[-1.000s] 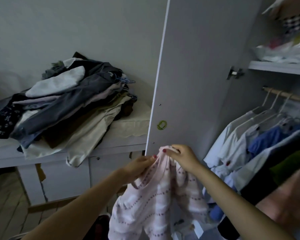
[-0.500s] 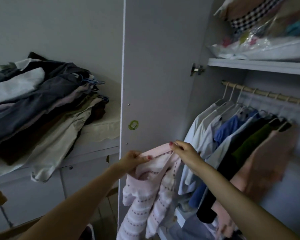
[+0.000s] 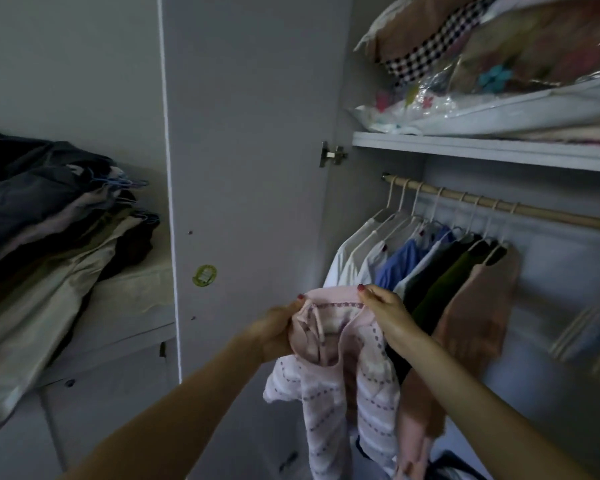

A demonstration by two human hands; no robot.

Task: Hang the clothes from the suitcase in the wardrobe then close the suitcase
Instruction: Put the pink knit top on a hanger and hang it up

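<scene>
Low in the centre of the frame, both hands held 1 garment, a pink top (image 3: 340,386) with rows of darker stitching. The left hand (image 3: 274,327) was clenched on the bunched fabric at the left of the neckline, thumb on top. The right hand (image 3: 385,308) pinched the neckline edge at the right, fingers closed over it. Between them the neck band was stretched almost level, and the body and sleeves hung free below, toward the bottom edge.

The top looked light and thoroughly soft: it draped, folded on itself and kept no shape where unsupported. It seemed a knit, so it would likely stretch if pulled hard at the neck. Nothing about it looked fragile or slippery. A thin cord or loop lay inside the neck opening. No hanger could be seen inside it, so whether one was fitted could not be told.

The best hold was probably the 2 shoulder points, as here, which keeps the neck open and lets the rest fall straight.

At centre right, the rail (image 3: 499,206) carried a row of hung clothes (image 3: 440,265) on pale hangers, with free rail toward the right edge. The suitcase was not clearly in view.
</scene>
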